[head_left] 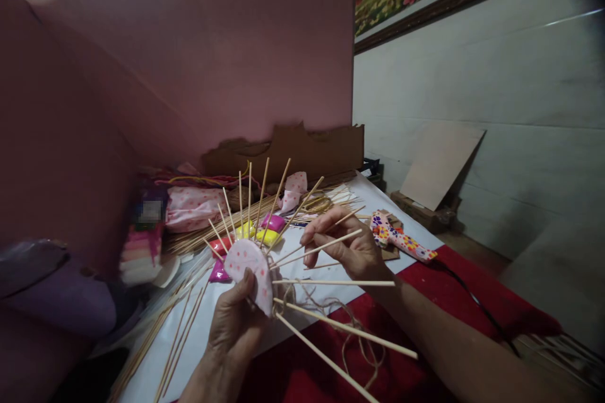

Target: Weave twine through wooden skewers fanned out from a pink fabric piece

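Observation:
My left hand (239, 321) grips a round disc (248, 267) covered in pale fabric with red dots, the thumb lying across its face. Thin wooden sticks stand out from the disc's edge like rays, several upward and several to the right. My right hand (347, 242) is closed at the right-hand sticks, with one wooden stick (347, 216) passing between its fingers. Its fingertips are curled in, partly hiding the stick. Loose brown twine (362, 352) hangs below the disc, over the cloth.
Packets of yellow and magenta material (269, 237) lie behind the disc near a bundle of sticks (189, 242). A flower-patterned glue gun (401, 239) rests at right. More sticks (182, 340) lie front left on the white sheet (146, 384), beside red cloth (491, 293).

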{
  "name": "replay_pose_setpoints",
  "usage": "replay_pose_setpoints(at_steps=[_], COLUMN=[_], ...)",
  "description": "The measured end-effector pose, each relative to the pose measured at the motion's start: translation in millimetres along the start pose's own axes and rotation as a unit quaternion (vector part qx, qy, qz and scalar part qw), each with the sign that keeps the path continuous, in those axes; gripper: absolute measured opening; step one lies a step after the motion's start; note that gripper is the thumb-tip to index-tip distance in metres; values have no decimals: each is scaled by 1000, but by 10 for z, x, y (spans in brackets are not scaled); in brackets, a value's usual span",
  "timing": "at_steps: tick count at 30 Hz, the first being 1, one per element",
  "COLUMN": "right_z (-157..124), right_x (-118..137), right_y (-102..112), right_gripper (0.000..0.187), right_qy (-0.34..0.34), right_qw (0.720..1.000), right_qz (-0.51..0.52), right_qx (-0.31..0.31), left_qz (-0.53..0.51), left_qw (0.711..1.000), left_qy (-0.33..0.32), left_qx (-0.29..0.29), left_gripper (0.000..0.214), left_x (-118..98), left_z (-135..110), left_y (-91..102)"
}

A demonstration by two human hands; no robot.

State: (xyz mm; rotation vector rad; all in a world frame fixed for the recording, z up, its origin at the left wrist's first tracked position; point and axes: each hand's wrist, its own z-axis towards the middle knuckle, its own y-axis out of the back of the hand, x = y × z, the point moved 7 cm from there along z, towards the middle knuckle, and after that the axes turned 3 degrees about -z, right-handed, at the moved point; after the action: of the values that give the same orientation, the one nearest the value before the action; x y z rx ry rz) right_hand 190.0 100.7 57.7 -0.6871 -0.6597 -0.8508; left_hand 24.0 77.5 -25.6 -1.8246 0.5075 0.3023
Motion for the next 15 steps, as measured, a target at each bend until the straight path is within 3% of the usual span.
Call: replay_pose_setpoints(at_steps=[15], right_z=[-5], right_x=[19], right_y=[28], right_gripper=[6], right_qy=[-4], right_qw=[999], right_qz=[-26], right_qx=[-23], left_qz=[3], left_qw=[999], left_qy=[-10], left_qx=[-51], left_gripper=[32], left_x=[16], left_z=[-48], left_y=[-83])
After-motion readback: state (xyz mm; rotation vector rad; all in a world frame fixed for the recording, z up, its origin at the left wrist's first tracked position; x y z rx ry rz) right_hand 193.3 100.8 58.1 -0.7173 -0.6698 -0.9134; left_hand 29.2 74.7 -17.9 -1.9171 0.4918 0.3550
